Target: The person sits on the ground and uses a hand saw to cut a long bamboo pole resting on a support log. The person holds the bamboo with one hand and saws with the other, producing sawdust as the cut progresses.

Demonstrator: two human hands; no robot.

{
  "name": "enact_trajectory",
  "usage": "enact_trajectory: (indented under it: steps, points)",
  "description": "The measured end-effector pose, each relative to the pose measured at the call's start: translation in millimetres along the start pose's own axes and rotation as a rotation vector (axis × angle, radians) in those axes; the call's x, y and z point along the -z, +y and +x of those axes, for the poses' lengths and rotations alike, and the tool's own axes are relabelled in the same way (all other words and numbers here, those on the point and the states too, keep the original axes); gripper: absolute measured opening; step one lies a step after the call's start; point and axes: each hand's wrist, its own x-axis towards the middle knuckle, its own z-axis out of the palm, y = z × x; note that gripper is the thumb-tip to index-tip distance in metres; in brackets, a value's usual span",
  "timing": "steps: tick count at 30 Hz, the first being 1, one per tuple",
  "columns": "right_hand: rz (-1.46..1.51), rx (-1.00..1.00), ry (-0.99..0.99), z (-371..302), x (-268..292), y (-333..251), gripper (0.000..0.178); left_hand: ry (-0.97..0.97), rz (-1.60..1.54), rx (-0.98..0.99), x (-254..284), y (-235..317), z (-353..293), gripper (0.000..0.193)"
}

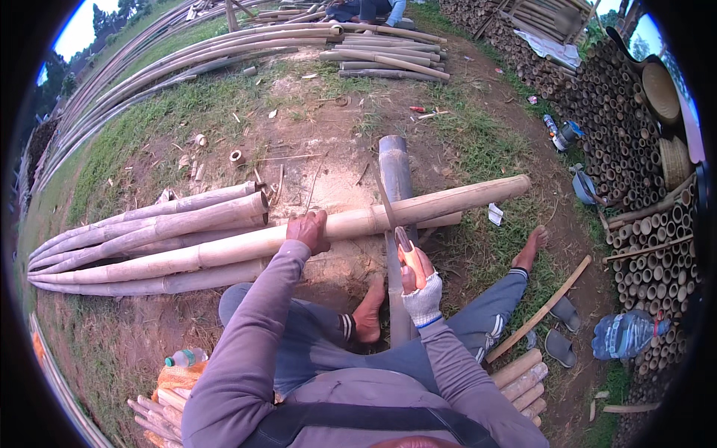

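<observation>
The left hand (308,232) curls its fingers over the bamboo pole (351,223), lying from half past eight to half past two; the right hand's (422,282) fingers grip the saw (387,203) across it.

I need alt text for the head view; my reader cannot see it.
A left hand rests on a long bamboo pole outdoors while the right hand, in a white glove, holds a saw across it. Cut bamboo is stacked at right.
</observation>
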Motion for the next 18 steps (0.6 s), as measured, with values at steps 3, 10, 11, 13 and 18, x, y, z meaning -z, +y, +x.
enact_trajectory:
  steps: [3,10,11,13,18]
  points:
    - [0.08,-0.023,-0.021,0.6,-5.3,1.7,0.052,0.035,-0.023,0.001,-2.3,-7.6,-3.7,0.065]
    - [0.242,-0.28,-0.084,-5.0,2.3,-4.5,0.05,-0.001,-0.05,-0.009,-2.5,-1.6,2.3,0.059]
    - [0.205,-0.22,-0.071,-4.4,0.8,3.6,0.049,-0.024,-0.06,0.001,-2.5,-3.9,-0.2,0.06]
    - [0.178,-0.159,-0.044,-1.8,-1.0,11.8,0.048,0.016,-0.067,-0.001,-2.6,-4.1,-6.2,0.06]
    - [0.313,-0.257,-0.033,5.6,-2.5,-1.6,0.048,0.019,-0.088,-0.002,-6.3,-9.8,-6.6,0.061]
